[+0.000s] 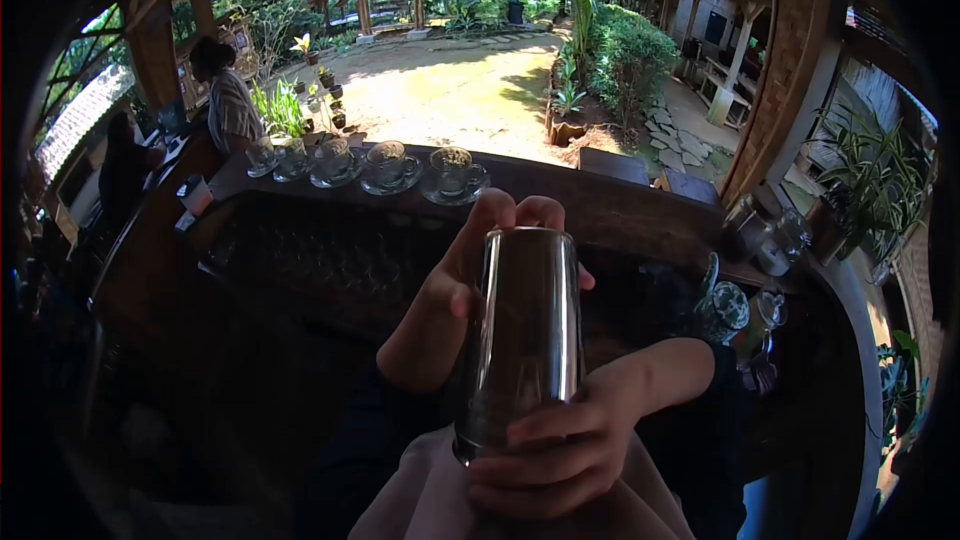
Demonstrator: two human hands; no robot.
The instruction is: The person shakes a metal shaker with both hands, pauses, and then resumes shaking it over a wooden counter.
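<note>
A shiny metal shaker tin [530,330] stands upright, slightly tilted, in front of me, held between both hands. My left hand [480,245] wraps its upper part from behind and the left, with fingertips over the top edge and one at the right side. Around the base, my right hand [560,455] is closed, its fingers across the front near the bottom. Part of my left hand is hidden behind the tin. Whether the tin holds anything cannot be seen.
Several glass cups on saucers, one a cup [455,175], line the wooden counter ledge [620,210] ahead. Glassware, including a patterned glass jug [728,308], stands at the right. A person [228,105] in a striped top is at the far left, beside another dark figure.
</note>
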